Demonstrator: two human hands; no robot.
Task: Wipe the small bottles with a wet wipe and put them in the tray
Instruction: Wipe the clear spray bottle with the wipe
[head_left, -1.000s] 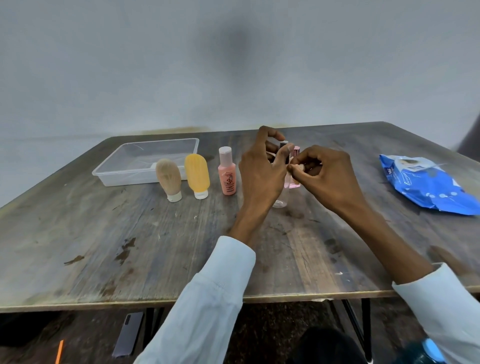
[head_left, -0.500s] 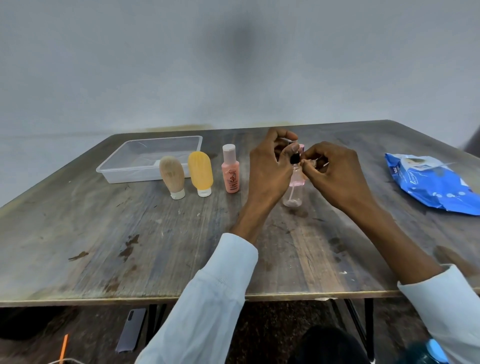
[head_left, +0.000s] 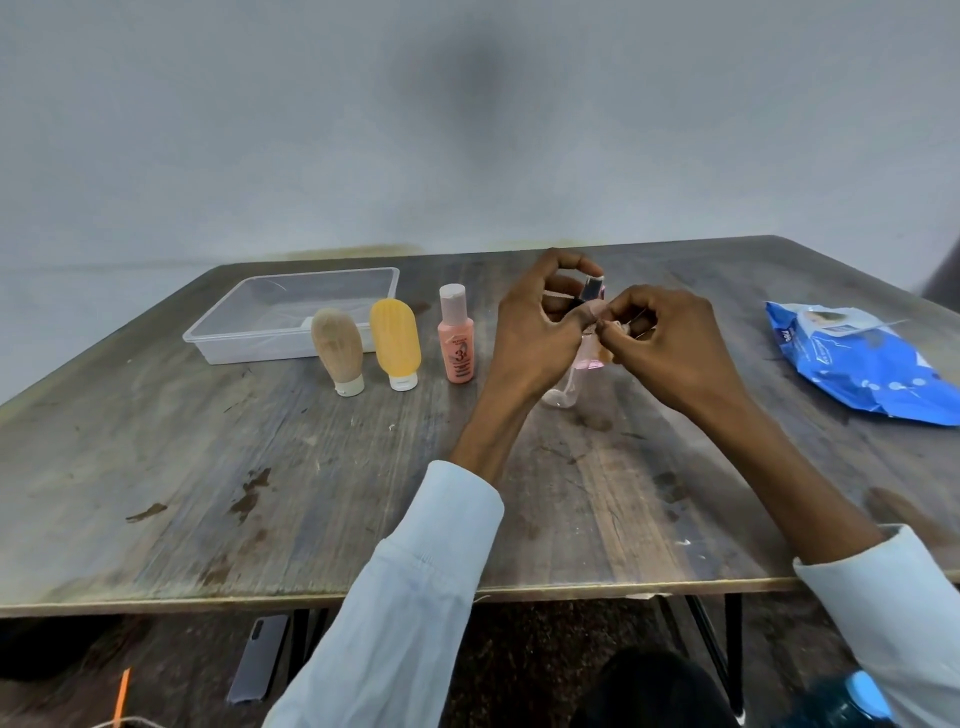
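The left hand gripped a small clear spray bottle by its upper part, fingers curled round the dark cap; its base was near the wooden table. The right hand pinched something small beside the neck; what it was cannot be told. Farther left stood the pink bottle, yellow tube and tan tube. Behind them lay the clear tray. A blue wipes pack lay right.

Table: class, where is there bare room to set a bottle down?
Free: the table in front of the beige tube, and between right hand and wipes pack. Crowded: the bottle row beside the tray.
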